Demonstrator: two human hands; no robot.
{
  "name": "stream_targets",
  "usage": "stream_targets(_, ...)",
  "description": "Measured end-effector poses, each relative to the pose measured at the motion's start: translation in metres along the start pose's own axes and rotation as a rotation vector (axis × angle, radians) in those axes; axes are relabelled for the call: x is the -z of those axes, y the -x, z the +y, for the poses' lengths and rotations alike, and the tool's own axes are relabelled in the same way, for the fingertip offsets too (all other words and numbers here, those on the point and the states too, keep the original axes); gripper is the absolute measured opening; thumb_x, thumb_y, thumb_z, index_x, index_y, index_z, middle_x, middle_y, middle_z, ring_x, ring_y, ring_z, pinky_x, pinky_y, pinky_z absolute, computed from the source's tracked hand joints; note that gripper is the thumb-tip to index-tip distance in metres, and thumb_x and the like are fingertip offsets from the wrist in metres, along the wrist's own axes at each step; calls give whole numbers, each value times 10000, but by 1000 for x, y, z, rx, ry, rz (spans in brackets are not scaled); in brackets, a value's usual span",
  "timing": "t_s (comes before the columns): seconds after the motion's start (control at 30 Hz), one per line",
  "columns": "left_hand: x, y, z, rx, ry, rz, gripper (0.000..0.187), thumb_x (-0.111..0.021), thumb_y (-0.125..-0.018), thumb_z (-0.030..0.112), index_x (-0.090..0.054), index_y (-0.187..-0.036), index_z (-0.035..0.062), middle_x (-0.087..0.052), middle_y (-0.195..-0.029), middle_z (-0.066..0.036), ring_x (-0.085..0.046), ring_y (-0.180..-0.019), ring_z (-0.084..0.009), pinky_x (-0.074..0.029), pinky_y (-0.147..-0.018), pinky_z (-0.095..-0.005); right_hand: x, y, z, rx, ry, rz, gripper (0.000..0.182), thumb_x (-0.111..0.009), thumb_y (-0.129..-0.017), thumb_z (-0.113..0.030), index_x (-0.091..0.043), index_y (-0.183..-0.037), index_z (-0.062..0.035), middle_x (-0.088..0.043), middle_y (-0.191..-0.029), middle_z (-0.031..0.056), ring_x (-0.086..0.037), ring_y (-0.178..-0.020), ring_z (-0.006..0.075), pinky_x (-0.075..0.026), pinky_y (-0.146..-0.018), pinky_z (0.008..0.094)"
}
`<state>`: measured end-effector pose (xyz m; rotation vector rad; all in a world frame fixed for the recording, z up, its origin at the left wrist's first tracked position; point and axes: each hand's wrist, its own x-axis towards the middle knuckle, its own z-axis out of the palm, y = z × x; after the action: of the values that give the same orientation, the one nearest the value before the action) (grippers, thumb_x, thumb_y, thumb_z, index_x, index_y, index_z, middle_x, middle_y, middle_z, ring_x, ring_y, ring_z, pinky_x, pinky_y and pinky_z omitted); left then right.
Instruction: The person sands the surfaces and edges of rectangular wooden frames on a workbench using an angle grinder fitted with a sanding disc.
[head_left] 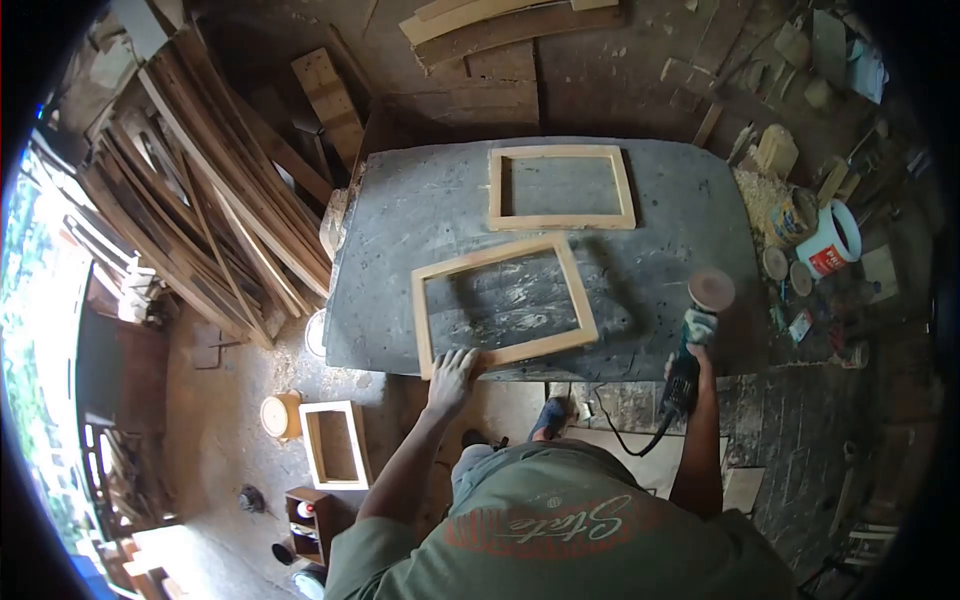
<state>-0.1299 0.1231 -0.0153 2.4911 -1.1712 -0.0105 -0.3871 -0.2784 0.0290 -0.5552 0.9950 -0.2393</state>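
Observation:
A rectangular wooden frame (578,287) lies tilted on the grey tabletop (390,215). Its lower left corner is gripped by my left hand (453,382), at the table's front edge. My right hand (703,338) is closed around a dark power sander (680,385), whose round disc (711,289) faces up over the right part of the table, apart from the frame. A second wooden frame (560,222) rests farther back on the table. The sander's cord curves down toward my body.
Long boards (235,180) are stacked at the left. A third frame (361,445) stands on the floor by a round tub (280,416). At the right are a white bucket (826,240), sawdust and small tools. Curved planks (520,28) lie beyond the table.

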Motion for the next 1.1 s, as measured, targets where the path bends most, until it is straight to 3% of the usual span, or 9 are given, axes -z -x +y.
stream_targets(0.17,-28,-39,18,-89,-31,-25,328,-556,-925,290,-557,-1179,82,-570,-1060,-102,-516,-1033,-285,-383,-875,-414,38,20,-3,77,-86,113,429,-706,-788,-389,-555,-981,-37,-629,-729,107,-641,-589,248,-553,-530,352)
stream_targets(0.3,-47,-42,14,-27,-20,-57,418,-673,-827,225,-562,-1204,85,-517,-1187,-123,-451,-1192,-324,-340,-1005,-488,8,58,3,262,-114,-12,425,-689,-817,-389,-544,-1012,-40,-633,-764,115,-648,-624,248,-560,-542,353)
stream_targets(0.47,-38,-39,49,-3,-6,-60,458,-610,-899,320,-517,-1283,89,-409,-1388,-159,-308,-1359,-337,-220,-1124,-507,3,48,26,298,-197,-90,391,-669,-853,-355,-544,-1015,-21,-639,-827,142,-662,-739,272,-577,-668,374)
stream_targets(0.57,-22,-41,97,-1,383,-273,432,-595,-920,344,-529,-1270,98,-458,-1337,-154,-398,-1291,-342,-280,-1089,-533,-10,27,46,189,-198,-159,449,-642,-872,-417,-572,-1028,-2,-652,-886,142,-661,-799,282,-576,-722,372)
stream_targets(0.6,-13,-39,118,-98,491,-226,430,-627,-906,349,-550,-1225,71,-535,-1252,-164,-522,-1152,-356,-432,-982,-446,-18,22,49,164,-124,-226,446,-643,-879,-413,-580,-1038,-1,-654,-931,146,-656,-862,294,-571,-765,387)
stream_targets(0.7,36,-44,173,30,1008,-734,750,-578,-929,464,-276,-1462,33,-481,-1325,-246,-522,-1163,-394,-433,-973,-459,-64,19,73,212,-190,-53,408,-687,-862,-311,-543,-1081,2,-633,-945,176,-656,-829,315,-556,-771,405)
stream_targets(0.77,34,-27,190,-154,880,-391,903,-627,-895,440,-98,-1518,57,-443,-1323,-282,-513,-1167,-423,-430,-974,-467,-73,14,84,126,-108,-252,446,-630,-893,-372,-533,-1107,7,-622,-1028,179,-643,-893,301,-533,-821,392)
stream_targets(0.87,58,-21,175,-202,575,-522,1034,-681,-846,363,40,-1520,56,-434,-1283,-301,-511,-1144,-455,-429,-970,-479,-91,9,100,131,-95,-613,517,-563,-918,-418,-503,-1196,13,-620,-1107,183,-606,-1040,278,-488,-914,392)
stream_targets(1.1,68,4,153,-111,647,-507,1083,-721,-790,274,48,-1511,24,-476,-1187,-278,-523,-1092,-450,-437,-935,-501,-141,38,143,136,-327,-692,703,-603,-896,-357,-326,-1407,38,-502,-1343,190,-538,-1210,345,-354,-1100,437)
